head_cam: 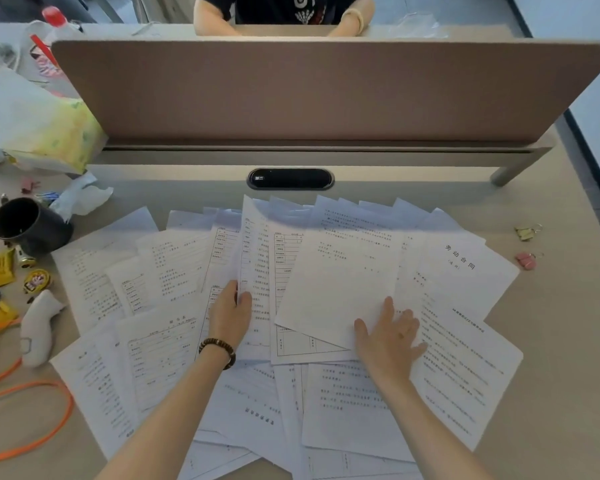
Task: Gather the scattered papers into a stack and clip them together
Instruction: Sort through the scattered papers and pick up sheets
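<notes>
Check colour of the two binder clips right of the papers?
Head view: upper binder clip yellow, lower binder clip pink.

1. Papers: thin, matt white sheets with print.
2. Desk: smooth, matt beige top.
3. Divider: rough, felt-like cloth.
4. Mug: glossy black.
5. Cord: smooth orange plastic.
</notes>
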A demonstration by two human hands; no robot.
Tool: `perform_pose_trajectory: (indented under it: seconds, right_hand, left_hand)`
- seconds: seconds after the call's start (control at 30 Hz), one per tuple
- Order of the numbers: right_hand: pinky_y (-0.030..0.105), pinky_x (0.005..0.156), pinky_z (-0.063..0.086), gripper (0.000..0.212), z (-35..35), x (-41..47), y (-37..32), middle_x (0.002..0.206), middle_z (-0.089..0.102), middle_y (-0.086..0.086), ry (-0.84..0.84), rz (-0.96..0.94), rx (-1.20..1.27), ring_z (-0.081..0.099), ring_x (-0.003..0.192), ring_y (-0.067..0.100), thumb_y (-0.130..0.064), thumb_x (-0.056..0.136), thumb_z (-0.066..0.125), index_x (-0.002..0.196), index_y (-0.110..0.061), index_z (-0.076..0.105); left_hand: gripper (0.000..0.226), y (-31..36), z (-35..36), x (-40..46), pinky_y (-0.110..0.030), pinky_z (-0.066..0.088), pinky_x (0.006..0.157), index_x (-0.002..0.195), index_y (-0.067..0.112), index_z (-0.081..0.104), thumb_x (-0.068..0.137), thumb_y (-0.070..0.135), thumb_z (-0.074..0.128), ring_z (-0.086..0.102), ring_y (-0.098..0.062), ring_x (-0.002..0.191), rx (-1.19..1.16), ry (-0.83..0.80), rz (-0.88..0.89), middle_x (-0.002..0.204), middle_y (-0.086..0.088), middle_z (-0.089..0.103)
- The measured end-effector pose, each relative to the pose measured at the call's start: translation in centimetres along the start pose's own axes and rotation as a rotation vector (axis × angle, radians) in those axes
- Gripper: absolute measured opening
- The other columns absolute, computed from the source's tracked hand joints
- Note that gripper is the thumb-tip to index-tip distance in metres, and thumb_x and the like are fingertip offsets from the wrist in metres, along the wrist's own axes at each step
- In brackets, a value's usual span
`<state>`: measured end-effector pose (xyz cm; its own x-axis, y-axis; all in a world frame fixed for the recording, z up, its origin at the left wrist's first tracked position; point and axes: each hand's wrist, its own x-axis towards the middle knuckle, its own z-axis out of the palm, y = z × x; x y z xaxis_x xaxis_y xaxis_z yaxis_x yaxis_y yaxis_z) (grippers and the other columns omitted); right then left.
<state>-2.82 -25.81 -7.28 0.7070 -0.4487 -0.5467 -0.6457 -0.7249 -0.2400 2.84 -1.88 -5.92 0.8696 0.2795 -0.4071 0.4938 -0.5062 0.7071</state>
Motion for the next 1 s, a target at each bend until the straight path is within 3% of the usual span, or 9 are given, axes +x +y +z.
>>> perform_pose_trajectory:
  seconds: [0.1, 0.17, 0.23, 0.37, 0.43, 0.53, 0.8, 0.93, 1.0]
  right_hand:
    - [0.064, 0.12, 0.002, 0.082, 0.6, -0.2, -0.2, 0.163, -0.021, 0.021, -0.076, -0.023, -0.015, -0.017, 0.152, 0.039, -0.052, 0.1, 0.035, 0.158, -0.023, -0.014]
    - [0.061, 0.122, 0.002, 0.081, 0.7, -0.7, -0.8, 0.163, -0.023, 0.022, -0.092, -0.062, 0.003, -0.018, 0.152, 0.039, -0.05, 0.101, 0.036, 0.158, -0.023, -0.015]
    - [0.056, 0.124, 0.004, 0.079, 0.8, -1.3, -1.3, 0.164, -0.019, 0.019, -0.09, -0.114, 0.059, -0.016, 0.153, 0.035, -0.047, 0.102, 0.038, 0.159, -0.024, -0.012]
    - [0.045, 0.123, 0.019, 0.071, 0.5, -2.0, -1.7, 0.168, 0.003, 0.008, -0.014, -0.149, 0.236, 0.003, 0.155, 0.027, -0.04, 0.101, 0.044, 0.159, -0.027, 0.005]
    - [0.049, 0.123, 0.017, 0.07, 0.3, -1.7, -1.5, 0.167, 0.01, 0.012, 0.06, -0.103, 0.196, 0.008, 0.154, 0.029, -0.041, 0.101, 0.045, 0.159, -0.024, 0.01]
    - [0.055, 0.121, 0.014, 0.071, 0.0, -0.9, -0.8, 0.165, 0.011, 0.017, 0.065, 0.013, 0.123, 0.008, 0.153, 0.033, -0.046, 0.099, 0.042, 0.158, -0.024, 0.01]
    - [0.048, 0.121, 0.02, 0.065, -0.2, -1.0, -0.2, 0.162, 0.026, 0.007, 0.046, -0.106, 0.171, 0.019, 0.148, 0.031, -0.039, 0.099, 0.049, 0.156, -0.02, 0.024]
    - [0.048, 0.114, 0.026, 0.06, -0.8, -0.6, 0.0, 0.153, 0.044, 0.003, 0.113, -0.058, 0.191, 0.034, 0.141, 0.03, -0.039, 0.097, 0.052, 0.152, -0.02, 0.034]
    - [0.047, 0.11, 0.028, 0.055, -0.9, -0.4, 0.0, 0.144, 0.053, 0.001, 0.13, -0.059, 0.214, 0.04, 0.136, 0.03, -0.038, 0.097, 0.054, 0.147, -0.02, 0.041]
  left_hand:
    - [0.014, -0.4, 0.3, 0.0, -0.034, 0.055, 0.071, 0.094, 0.015, 0.056, 0.098, 0.009, 0.044, 0.063, -0.022, 0.08, -0.156, -0.111, -0.105, 0.09, -0.001, 0.067]
    - [0.017, -0.7, 0.6, -0.2, -0.043, 0.056, 0.089, 0.105, 0.02, 0.059, 0.098, 0.013, 0.045, 0.066, -0.026, 0.098, -0.263, -0.168, -0.181, 0.106, -0.003, 0.07]
    - [0.02, -0.8, 0.9, -0.7, -0.045, 0.053, 0.094, 0.116, 0.024, 0.06, 0.099, 0.025, 0.049, 0.065, -0.021, 0.105, -0.291, -0.201, -0.179, 0.113, 0.003, 0.069]
    - [0.028, -0.9, 1.2, -1.0, -0.044, 0.056, 0.09, 0.119, 0.02, 0.062, 0.092, 0.028, 0.063, 0.068, -0.02, 0.101, -0.215, -0.242, -0.165, 0.113, 0.001, 0.072]
    - [0.028, -1.0, 1.1, -1.0, -0.046, 0.056, 0.091, 0.117, 0.02, 0.064, 0.09, 0.025, 0.065, 0.069, -0.021, 0.101, -0.191, -0.255, -0.181, 0.112, 0.001, 0.073]
    - [0.028, -1.1, 1.1, -1.0, -0.036, 0.056, 0.084, 0.118, 0.017, 0.064, 0.091, 0.026, 0.064, 0.068, -0.02, 0.1, -0.155, -0.267, -0.171, 0.108, 0.001, 0.072]
    - [0.025, -0.5, 1.9, -1.8, -0.029, 0.054, 0.078, 0.115, 0.026, 0.06, 0.091, 0.034, 0.063, 0.067, -0.015, 0.096, -0.156, -0.268, -0.111, 0.104, 0.008, 0.07]
    - [0.021, 0.0, 2.2, -2.0, -0.022, 0.052, 0.065, 0.111, 0.022, 0.064, 0.093, 0.032, 0.061, 0.067, -0.012, 0.087, -0.145, -0.276, -0.105, 0.091, 0.011, 0.069]
    - [0.021, 0.1, 2.3, -2.1, -0.024, 0.052, 0.069, 0.109, 0.02, 0.065, 0.093, 0.033, 0.061, 0.068, -0.017, 0.093, -0.16, -0.28, -0.109, 0.093, 0.009, 0.07]
